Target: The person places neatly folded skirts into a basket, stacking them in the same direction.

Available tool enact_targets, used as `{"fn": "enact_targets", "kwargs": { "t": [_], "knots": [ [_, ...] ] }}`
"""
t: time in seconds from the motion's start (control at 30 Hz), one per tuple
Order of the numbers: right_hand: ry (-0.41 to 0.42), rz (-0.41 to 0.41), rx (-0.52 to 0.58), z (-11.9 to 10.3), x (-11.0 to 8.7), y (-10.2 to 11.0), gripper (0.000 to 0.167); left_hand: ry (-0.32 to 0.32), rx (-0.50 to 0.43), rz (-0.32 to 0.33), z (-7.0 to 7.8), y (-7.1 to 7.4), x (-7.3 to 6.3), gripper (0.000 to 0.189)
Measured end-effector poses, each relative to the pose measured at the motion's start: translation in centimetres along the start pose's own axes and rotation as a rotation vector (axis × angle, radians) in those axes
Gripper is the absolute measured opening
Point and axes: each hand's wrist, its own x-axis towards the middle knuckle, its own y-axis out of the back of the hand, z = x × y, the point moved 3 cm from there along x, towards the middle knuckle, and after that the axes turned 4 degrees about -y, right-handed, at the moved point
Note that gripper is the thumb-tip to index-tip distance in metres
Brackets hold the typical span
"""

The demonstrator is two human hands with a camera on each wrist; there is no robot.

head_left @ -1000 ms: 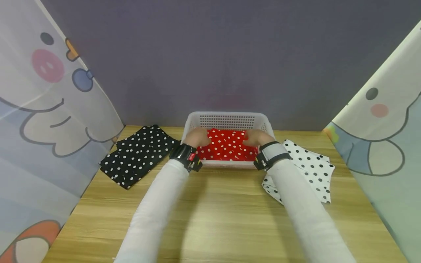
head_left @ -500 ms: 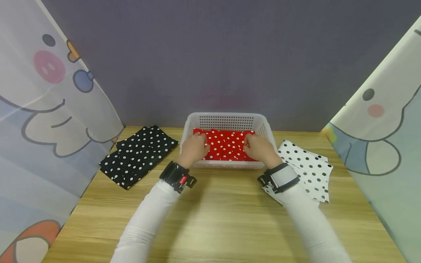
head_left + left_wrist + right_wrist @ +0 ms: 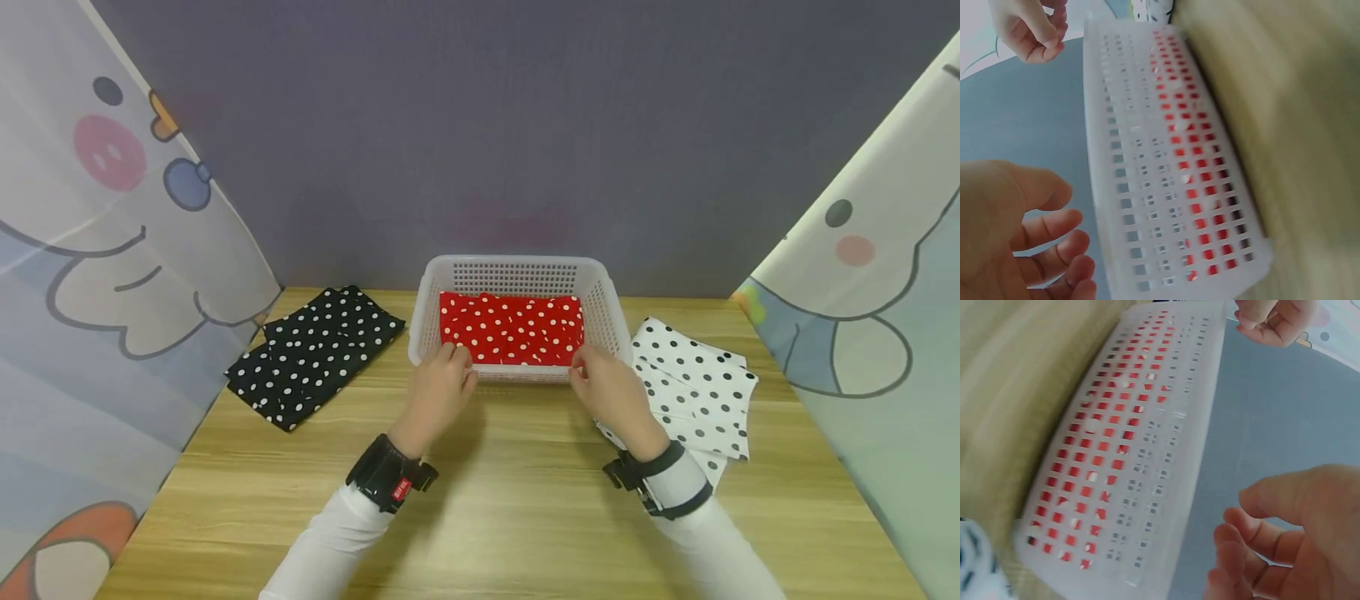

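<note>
My left hand [image 3: 438, 390] and right hand [image 3: 617, 398] hang loose, empty, by the white plastic basket [image 3: 517, 272]; clearing its near rim [image 3: 521, 369] gently should leave the red polka-dot cloth [image 3: 513, 331] inside undisturbed.

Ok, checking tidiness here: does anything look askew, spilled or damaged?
I see no spill or damage. The black dotted fabric and white dotted fabric look askew: both lie angled on the table with uneven edges, while the red dotted fabric sits fairly square in the basket.
</note>
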Motion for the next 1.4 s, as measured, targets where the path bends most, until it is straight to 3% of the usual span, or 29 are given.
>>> {"fn": "enact_targets", "kwargs": {
  "t": [0.17, 0.43, 0.57, 0.7, 0.97, 1.07, 1.23, 1.4],
  "knots": [
    [-0.051, 0.047, 0.019, 1.1, -2.0, -0.2, 0.007, -0.011, 0.005, 0.035, 0.2, -0.5, -2.2, 0.009],
    [-0.128, 0.034, -0.004, 3.4, -4.1, -0.9, 0.009, 0.011, -0.027, -0.041, -0.1, -1.5, -5.0, 0.018],
    [-0.171, -0.003, -0.017, 4.8, -4.7, -1.7, 0.019, 0.021, -0.029, -0.086, 0.0, -2.0, -6.2, 0.018],
    [-0.217, -0.024, -0.053, 6.4, -5.2, -2.2, 0.031, 0.034, -0.013, -0.118, 0.0, -2.5, -7.2, 0.019],
    [-0.239, 0.003, -0.165, 9.6, -5.2, -2.1, 0.043, 0.014, 0.016, -0.120, 0.1, -2.8, -8.4, 0.025],
    [-0.284, -0.042, -0.194, 10.7, -4.9, -2.1, 0.047, 0.004, 0.024, -0.116, 0.3, -2.7, -8.7, 0.028],
    [-0.440, -0.198, -0.178, 12.8, -3.9, -2.4, 0.058, -0.016, 0.036, -0.108, 0.4, -2.8, -9.0, 0.032],
    [-0.591, -0.322, -0.157, 14.4, -3.0, -3.0, 0.067, -0.008, 0.014, -0.149, 0.6, -2.8, -9.1, 0.034]
  ]
}}
